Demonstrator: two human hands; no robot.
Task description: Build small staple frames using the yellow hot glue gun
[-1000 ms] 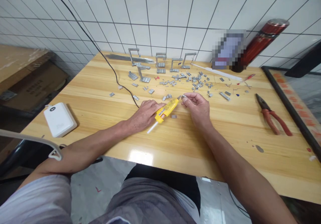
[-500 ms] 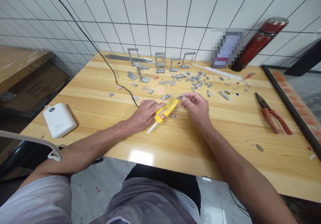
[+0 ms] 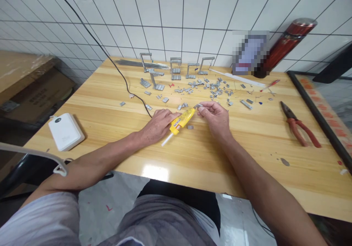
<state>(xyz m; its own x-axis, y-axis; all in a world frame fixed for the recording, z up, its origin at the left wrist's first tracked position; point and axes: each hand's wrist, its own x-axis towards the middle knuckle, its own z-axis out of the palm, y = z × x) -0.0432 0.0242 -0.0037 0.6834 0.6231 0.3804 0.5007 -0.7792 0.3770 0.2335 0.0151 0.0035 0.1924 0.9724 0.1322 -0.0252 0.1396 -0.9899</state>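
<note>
My left hand (image 3: pixel 157 125) is wrapped round a yellow hot glue gun (image 3: pixel 183 119), with a white glue stick (image 3: pixel 167 139) poking out of its rear end. The gun's nozzle points to the upper right, at the fingertips of my right hand (image 3: pixel 216 117). Between the right thumb and fingers I pinch a small grey metal piece (image 3: pixel 198 107), partly hidden, right at the nozzle. A single grey piece (image 3: pixel 190 127) lies on the table just below the gun. Several similar grey pieces (image 3: pixel 217 88) are scattered beyond my hands.
Several small grey frames (image 3: pixel 175 69) stand along the tiled wall beside thin metal rods (image 3: pixel 140 64). Red-handled pliers (image 3: pixel 298 126) lie at right, a red thermos (image 3: pixel 286 47) behind them. A white power bank (image 3: pixel 66 131) rests at left. A black cable (image 3: pixel 121 73) crosses the table.
</note>
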